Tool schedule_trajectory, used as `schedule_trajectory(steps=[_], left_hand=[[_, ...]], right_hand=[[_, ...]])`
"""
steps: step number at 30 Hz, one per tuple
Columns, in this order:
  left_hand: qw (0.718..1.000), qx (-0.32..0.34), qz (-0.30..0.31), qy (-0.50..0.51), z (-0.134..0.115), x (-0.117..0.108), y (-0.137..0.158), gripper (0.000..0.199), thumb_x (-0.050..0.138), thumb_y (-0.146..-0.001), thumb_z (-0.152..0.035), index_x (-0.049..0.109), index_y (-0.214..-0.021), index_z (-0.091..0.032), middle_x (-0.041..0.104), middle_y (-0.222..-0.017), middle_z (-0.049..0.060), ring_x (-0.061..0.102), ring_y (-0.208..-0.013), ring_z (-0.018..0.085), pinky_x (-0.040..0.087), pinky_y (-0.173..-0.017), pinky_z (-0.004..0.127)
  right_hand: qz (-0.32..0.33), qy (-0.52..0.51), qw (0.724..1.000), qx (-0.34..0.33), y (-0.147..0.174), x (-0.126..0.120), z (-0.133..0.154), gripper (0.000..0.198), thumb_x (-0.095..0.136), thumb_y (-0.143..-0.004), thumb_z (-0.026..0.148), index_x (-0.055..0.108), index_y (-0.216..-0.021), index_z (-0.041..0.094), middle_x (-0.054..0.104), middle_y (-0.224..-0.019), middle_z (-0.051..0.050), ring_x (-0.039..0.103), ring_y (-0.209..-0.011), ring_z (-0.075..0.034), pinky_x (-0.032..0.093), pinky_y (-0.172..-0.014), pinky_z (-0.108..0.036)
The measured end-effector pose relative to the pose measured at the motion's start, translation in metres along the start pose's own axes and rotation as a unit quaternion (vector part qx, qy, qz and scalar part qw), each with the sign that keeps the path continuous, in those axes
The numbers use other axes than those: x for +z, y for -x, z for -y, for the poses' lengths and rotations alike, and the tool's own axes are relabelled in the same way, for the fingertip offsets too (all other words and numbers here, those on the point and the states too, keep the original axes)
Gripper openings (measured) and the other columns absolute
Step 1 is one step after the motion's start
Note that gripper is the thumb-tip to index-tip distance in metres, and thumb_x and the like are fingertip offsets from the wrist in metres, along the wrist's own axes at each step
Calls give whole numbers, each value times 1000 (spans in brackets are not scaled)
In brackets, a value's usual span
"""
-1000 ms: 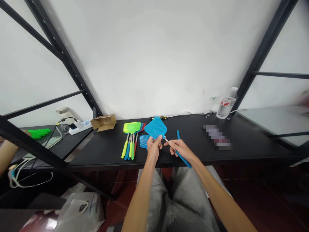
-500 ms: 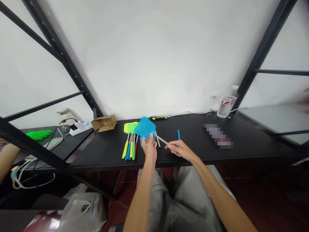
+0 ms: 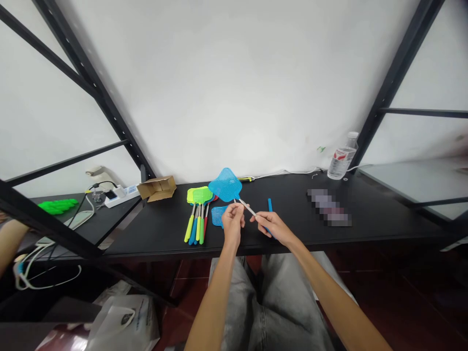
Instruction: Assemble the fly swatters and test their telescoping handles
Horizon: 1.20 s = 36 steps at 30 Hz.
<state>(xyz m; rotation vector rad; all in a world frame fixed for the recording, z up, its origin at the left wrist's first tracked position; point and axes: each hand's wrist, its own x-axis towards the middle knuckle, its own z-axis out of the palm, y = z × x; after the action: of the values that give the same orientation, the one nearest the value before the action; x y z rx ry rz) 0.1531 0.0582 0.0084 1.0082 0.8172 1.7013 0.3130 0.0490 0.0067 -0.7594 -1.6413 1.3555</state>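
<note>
Work surface: a black table point(image 3: 365, 226) set against a plain white wall point(image 3: 234, 87), framed by black metal shelf posts point(image 3: 397, 80) that slant up on either side.

The left hand point(image 3: 232, 225) and right hand point(image 3: 271, 225) are raised just above the near edge of the table, close together. Both pinch the thin metal rod of a blue fly swatter point(image 3: 225, 185): the left hand's fingertips closed on the rod close below the mesh head, the right hand's fingertips closed on it further down. The mesh head stands up and to the left of the hands, above the table and clear of it.

On the table just left of the hands lies a bundle of fly swatters point(image 3: 197, 209) with yellow, green, blue and red handles, heads toward the wall. A second blue mesh head point(image 3: 218, 214) lies flat beside them, partly hidden by the left hand. A loose blue handle point(image 3: 269, 204) lies just beyond the right hand.

Further left, an open cardboard box point(image 3: 158, 187) and a white power strip point(image 3: 119, 192) with cables. At the far right, a clear water bottle point(image 3: 340, 157) stands by the post. Plastic bags point(image 3: 124, 321) lie on the floor at lower left.
</note>
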Motion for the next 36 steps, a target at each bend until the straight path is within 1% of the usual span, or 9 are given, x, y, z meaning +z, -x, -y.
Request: schedule_trajectory(steps=[3, 5, 8, 12, 15, 19, 24, 27, 36], left_hand=[[993, 4, 83, -80, -1, 4, 5, 32, 70, -80, -45, 59, -90, -16, 63, -70, -1, 41, -44, 4, 30, -38, 17], [987, 3, 106, -119, -2, 6, 8, 31, 70, -80, -44, 60, -92, -17, 63, -74, 0, 44, -47, 5, 31, -39, 18], [979, 15, 99, -177, -4, 9, 10, 28, 69, -81, -42, 60, -90, -17, 65, -82, 1, 46, -50, 5, 34, -44, 19], [965, 59, 60, -249, -9, 13, 11, 23, 69, -79, -38, 58, -85, -18, 63, -76, 0, 51, -57, 8, 40, -55, 21], [940, 86, 65, -323, -20, 12, 8, 18, 66, -80, -33, 57, -86, -19, 62, -72, -1, 56, -62, 11, 42, -61, 23], [883, 133, 37, -450, -56, -5, -10, 11, 60, -82, -26, 56, -91, -20, 65, -75, -1, 59, -66, 13, 43, -67, 25], [750, 103, -9, -653, -113, -52, -43, 17, 57, -81, -22, 60, -98, -22, 68, -76, 0, 64, -74, 18, 41, -70, 27], [693, 72, -5, -717, -126, -79, -52, 23, 57, -81, -23, 63, -103, -22, 72, -83, 3, 66, -84, 22, 40, -71, 28], [639, 38, -12, -768, -98, -115, -50, 22, 54, -83, -21, 68, -100, -19, 72, -96, 10, 66, -92, 25, 42, -73, 29]], right_hand=[[-17, -3, 1000, -1, -1, 0, 0, 42, 52, -91, 54, 65, -100, 15, 55, -54, 4, 41, -38, -7, 29, -41, -20], [-16, 1, 1000, -1, -2, 1, -1, 43, 52, -91, 55, 64, -102, 15, 61, -59, 1, 45, -39, -8, 32, -40, -20], [-8, 19, 1000, -4, -2, 1, -2, 46, 51, -92, 55, 64, -106, 14, 68, -67, -3, 50, -41, -9, 34, -40, -20], [20, 52, 998, -11, -1, 2, -1, 47, 55, -90, 53, 65, -113, 14, 70, -70, -5, 53, -46, -11, 39, -44, -21], [30, 65, 997, -13, 0, 3, -1, 48, 59, -88, 52, 66, -114, 13, 71, -72, -5, 54, -49, -11, 41, -48, -23], [0, 53, 999, -4, 0, 3, -2, 48, 54, -91, 53, 66, -115, 14, 72, -80, -6, 50, -46, -9, 40, -48, -23], [-14, 44, 999, -4, 1, 2, -2, 46, 49, -94, 53, 68, -112, 16, 72, -79, -6, 50, -48, -8, 40, -50, -22], [-15, 45, 999, 1, 0, 2, -2, 46, 48, -94, 53, 68, -111, 16, 72, -79, -5, 51, -48, -8, 38, -50, -22], [-18, 43, 999, 0, 0, 3, -1, 46, 46, -95, 54, 68, -108, 15, 71, -77, -5, 50, -48, -9, 38, -49, -23]])
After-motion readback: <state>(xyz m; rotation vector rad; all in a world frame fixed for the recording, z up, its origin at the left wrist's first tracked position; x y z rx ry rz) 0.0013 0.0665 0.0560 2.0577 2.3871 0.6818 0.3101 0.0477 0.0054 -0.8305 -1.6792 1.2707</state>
